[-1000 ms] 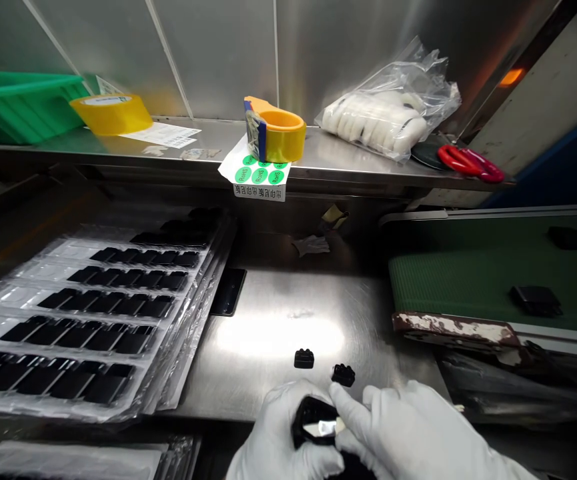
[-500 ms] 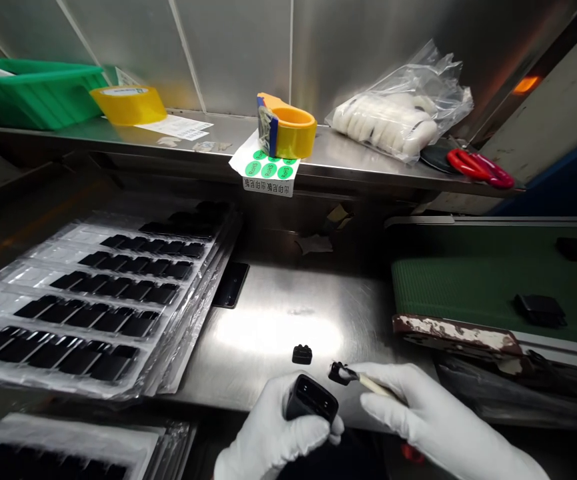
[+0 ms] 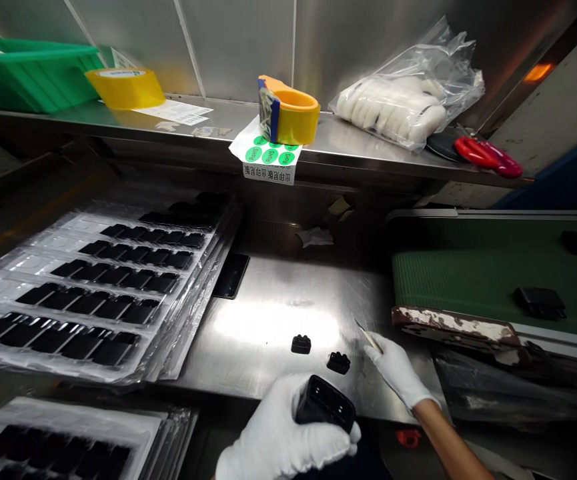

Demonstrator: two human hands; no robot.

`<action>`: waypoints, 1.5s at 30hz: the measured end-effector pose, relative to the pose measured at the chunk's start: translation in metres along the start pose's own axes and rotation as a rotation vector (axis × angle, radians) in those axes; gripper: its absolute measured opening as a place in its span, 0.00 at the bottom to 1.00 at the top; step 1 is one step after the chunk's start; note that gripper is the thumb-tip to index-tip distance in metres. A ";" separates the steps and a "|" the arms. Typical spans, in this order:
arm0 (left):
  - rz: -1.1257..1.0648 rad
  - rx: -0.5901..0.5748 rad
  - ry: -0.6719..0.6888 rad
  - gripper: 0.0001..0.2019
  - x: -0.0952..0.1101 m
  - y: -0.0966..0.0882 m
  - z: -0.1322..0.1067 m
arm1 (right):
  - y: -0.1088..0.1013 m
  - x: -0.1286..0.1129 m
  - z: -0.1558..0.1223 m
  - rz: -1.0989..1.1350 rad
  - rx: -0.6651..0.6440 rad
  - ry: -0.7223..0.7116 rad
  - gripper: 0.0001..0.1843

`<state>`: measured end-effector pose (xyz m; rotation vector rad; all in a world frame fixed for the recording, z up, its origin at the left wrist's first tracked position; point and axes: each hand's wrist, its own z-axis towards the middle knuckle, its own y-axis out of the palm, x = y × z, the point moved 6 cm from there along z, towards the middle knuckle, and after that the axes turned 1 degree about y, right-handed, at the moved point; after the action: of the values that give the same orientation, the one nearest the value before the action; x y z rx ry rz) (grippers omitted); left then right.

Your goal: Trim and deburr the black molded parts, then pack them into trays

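Note:
My left hand (image 3: 283, 437), in a white glove, is closed around a black plastic housing (image 3: 325, 405), boxy and tilted, with its recessed end facing up and small bright spots inside. On the metal bench lie two small black plastic pieces with bumps on top: a left piece (image 3: 301, 344) and a right piece (image 3: 339, 362). My right hand (image 3: 393, 370), also gloved, is farther right over the bench, closed on a thin pointed tool (image 3: 372, 341) with a pale handle and a dark tip. The tip points up and left, apart from both pieces.
Stacked plastic trays (image 3: 83, 293) of black parts stand at left. A flat black device (image 3: 231, 276) lies beside them. At right, a green conveyor belt (image 3: 468, 267) carries black parts. The shelf above bears a tape dispenser (image 3: 295, 117), bagged white gloves (image 3: 393, 110) and red-handled scissors (image 3: 488, 157).
My right hand has drawn right and away from the right black piece, which now lies clear of the tool on the bench. My left hand with the housing has shifted slightly right.

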<state>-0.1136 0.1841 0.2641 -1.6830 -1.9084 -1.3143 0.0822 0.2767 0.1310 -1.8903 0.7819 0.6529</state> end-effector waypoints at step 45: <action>0.335 0.061 -0.092 0.15 -0.140 -0.065 0.011 | -0.035 -0.191 -0.116 -0.905 -0.576 -0.780 0.06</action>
<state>-0.1282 0.1084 0.1294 -1.9568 -1.6013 -1.0564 -0.0035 0.2287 0.3351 -1.9627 -0.8026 0.9530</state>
